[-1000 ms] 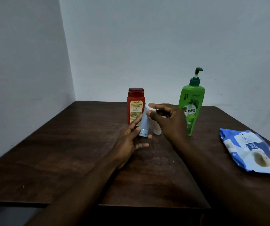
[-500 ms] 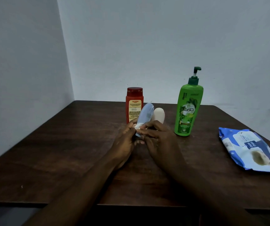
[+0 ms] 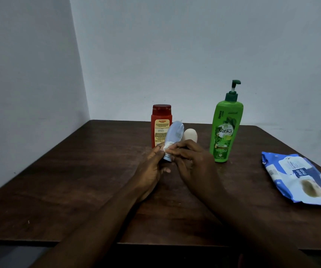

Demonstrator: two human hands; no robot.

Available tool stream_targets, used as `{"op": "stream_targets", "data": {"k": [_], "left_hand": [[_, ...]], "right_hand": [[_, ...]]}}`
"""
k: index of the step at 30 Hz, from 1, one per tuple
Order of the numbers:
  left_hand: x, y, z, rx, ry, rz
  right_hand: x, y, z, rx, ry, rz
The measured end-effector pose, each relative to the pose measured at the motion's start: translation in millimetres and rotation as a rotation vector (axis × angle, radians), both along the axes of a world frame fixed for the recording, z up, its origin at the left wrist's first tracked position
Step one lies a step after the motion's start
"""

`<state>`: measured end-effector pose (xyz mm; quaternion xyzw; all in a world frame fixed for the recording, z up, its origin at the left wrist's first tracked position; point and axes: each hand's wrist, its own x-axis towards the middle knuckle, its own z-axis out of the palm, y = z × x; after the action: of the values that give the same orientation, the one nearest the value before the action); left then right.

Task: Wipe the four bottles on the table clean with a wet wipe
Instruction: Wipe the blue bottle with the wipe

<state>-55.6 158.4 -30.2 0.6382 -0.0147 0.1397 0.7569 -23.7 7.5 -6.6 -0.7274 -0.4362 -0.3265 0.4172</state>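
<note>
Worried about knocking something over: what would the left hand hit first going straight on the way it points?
Probably the red bottle standing just behind the blue tube the left hand grips; depth is unclear.

wipes pack (image 3: 299,178) cut by right edge, cream bottle (image 3: 190,134) base hidden

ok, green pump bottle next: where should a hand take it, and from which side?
Take the green pump bottle at mid-body with the right hand, coming from its right. It stands upright, tall and slim, so a mid-height hold is probably steadiest; the pump head is thin and likely moves. The left hand and blue tube crowd its left.
</note>
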Motion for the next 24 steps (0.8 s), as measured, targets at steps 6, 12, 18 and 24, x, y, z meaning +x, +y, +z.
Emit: {"op": "stream_targets", "data": {"k": [6, 12, 18, 24], "left_hand": [[-4, -5, 7, -0.078, -0.032, -0.081], [-7, -6, 11, -0.125, -0.003, -0.127], [-8, -6, 13, -0.167, -0.018, -0.139], [-11, -7, 14, -0.156, -0.018, -0.124]], "right_hand": [[17, -3, 17, 0.067, 0.050, -0.010], [36, -9, 42, 0.166, 0.114, -0.047], [42, -8, 50, 0.205, 0.207, -0.033], [31, -4, 38, 0.147, 0.046, -0.086]]}}
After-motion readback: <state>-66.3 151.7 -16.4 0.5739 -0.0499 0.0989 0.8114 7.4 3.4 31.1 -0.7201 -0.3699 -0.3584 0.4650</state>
